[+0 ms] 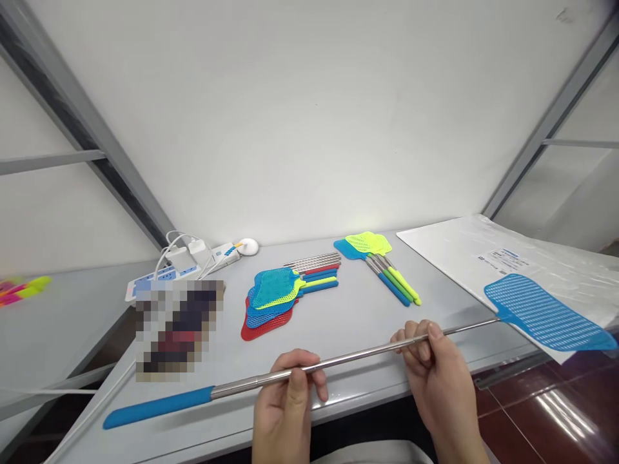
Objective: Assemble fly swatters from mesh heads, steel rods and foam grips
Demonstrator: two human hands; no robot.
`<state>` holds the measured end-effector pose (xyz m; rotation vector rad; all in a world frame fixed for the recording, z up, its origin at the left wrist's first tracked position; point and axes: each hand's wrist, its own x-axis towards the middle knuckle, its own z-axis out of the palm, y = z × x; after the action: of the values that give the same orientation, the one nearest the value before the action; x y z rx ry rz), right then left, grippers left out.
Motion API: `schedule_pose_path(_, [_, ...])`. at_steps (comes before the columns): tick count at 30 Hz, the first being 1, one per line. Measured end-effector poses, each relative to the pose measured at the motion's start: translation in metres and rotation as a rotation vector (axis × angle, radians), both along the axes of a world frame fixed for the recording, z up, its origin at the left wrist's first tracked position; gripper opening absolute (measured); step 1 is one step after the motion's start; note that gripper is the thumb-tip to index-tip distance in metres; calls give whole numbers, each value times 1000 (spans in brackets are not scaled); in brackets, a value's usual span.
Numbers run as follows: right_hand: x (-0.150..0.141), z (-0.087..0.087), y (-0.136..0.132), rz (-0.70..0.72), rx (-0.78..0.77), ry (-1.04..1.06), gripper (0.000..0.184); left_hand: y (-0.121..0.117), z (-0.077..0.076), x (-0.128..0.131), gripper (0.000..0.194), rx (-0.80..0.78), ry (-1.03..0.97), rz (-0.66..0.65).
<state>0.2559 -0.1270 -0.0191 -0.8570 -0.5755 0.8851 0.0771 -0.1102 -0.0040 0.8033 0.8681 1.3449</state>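
A blue fly swatter (pixel 546 310) with a telescopic metal rod is stretched out across the view above the table's front edge. Its blue grip points left and its perforated head lies to the right. My left hand (pixel 286 403) is closed around the thicker rod sections near the middle. Farther right, my right hand (pixel 435 374) pinches the thinner rod between thumb and fingers. Beyond my hands, a stack of red, blue and yellow fly swatters (pixel 275 290) rests on the table, with metal rods at its right. Another group of yellow and blue swatters (pixel 370 243) lies right of it.
A white power strip (pixel 164 278) with plugs and cables sits at the table's left, behind a pixelated object (pixel 178 332). On the right lies a large white plastic bag (pixel 454 258) with a label. A grey metal frame borders the wall panel (pixel 309 129).
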Motion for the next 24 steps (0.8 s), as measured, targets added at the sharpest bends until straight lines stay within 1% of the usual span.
schedule_pose_path(1, [-4, -2, -1, 18, 6, -32, 42, -3, 0, 6, 36, -5, -10, -23])
schedule_pose_path(3, [-13, -4, -3, 99, 14, -143, 40, -7, -2, 14, 37, -1, -22, -86])
schedule_pose_path(6, [-28, -4, -5, 238, -25, -327, 44, -9, -7, 16, 39, -15, -51, -157])
schedule_pose_path(8, [-33, -3, -5, 280, -81, -441, 48, -7, -9, 13, 39, -21, -36, -146])
schedule_pose_path(10, [-32, -3, -5, 273, -119, -500, 49, -5, -9, 8, 40, -19, 6, -110])
schedule_pose_path(14, [-16, -8, -4, 224, -128, -452, 48, 1, -5, -6, 44, -41, 31, -33])
schedule_pose_path(16, [-4, -8, -4, 164, -131, -392, 46, 5, -1, -15, 43, -53, 19, 12])
schedule_pose_path(19, [14, -2, -6, 53, -129, -252, 48, 13, 6, -32, 40, -18, -12, 114])
schedule_pose_path(21, [23, 2, -6, 9, -122, -191, 51, 18, 10, -40, 38, 20, -34, 177])
schedule_pose_path(22, [27, 4, -5, -3, -119, -176, 52, 20, 12, -42, 37, 30, -44, 193])
schedule_pose_path(24, [33, 7, -3, -30, -115, -157, 51, 20, 13, -40, 36, 29, -72, 185])
